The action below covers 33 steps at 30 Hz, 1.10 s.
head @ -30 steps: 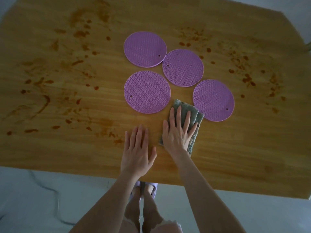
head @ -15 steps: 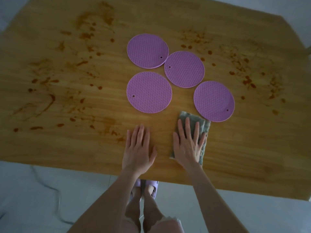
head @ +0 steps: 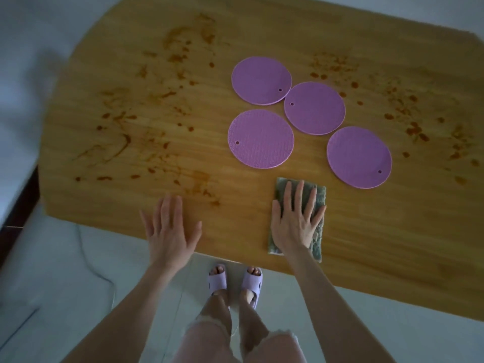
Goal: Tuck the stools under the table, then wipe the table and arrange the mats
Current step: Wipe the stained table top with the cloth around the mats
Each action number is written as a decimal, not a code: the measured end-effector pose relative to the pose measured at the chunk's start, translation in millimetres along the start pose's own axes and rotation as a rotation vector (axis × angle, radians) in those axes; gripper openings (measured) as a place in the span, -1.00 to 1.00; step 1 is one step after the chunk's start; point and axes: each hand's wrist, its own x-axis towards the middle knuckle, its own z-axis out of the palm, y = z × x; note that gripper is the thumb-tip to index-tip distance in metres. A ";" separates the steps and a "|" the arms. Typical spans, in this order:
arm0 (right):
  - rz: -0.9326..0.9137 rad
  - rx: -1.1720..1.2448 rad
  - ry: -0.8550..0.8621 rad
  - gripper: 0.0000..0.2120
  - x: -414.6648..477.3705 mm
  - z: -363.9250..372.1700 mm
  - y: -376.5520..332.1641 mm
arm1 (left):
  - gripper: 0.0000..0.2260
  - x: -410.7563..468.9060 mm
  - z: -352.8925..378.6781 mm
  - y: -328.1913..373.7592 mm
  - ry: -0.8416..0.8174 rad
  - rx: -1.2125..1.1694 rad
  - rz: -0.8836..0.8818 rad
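Observation:
Several round purple mats lie clustered mid-table, the nearest being one [head: 260, 138] on the left and one [head: 358, 157] on the right. My right hand [head: 296, 221] presses flat, fingers spread, on a folded grey-green cloth [head: 320, 196] just in front of them, close to the table's near edge. My left hand [head: 170, 231] rests flat on the bare wood to the left, fingers apart, holding nothing. The wooden table [head: 379, 231] carries brown stains on its left part [head: 125, 137] and right part [head: 413, 127]. No stools are in view.
My feet in lilac slippers [head: 235, 280] stand on the pale tiled floor right at the table's near edge. A thin cable [head: 89, 260] runs across the floor at the left. A dark strip [head: 15, 205] borders the far left.
My right hand has dragged the cloth back from between the mats toward the near edge. My left hand has slid left, away from it. The view has shifted.

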 end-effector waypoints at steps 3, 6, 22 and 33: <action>-0.106 -0.012 -0.017 -0.41 -22.1 10.7 -34.5 | -0.17 8.9 -3.5 -30.5 -0.029 0.018 -0.051; -0.193 -0.043 -0.001 -0.44 -40.8 19.0 -41.5 | -0.19 16.7 -2.3 -39.2 -0.063 0.011 -0.059; 0.036 -0.016 0.043 -0.43 -35.1 32.7 -157.2 | -0.40 34.3 -19.0 -117.2 0.008 -0.034 0.291; -0.018 -0.026 0.065 -0.44 -28.7 42.0 -213.8 | -0.47 54.4 -25.8 -157.1 -0.027 0.031 0.502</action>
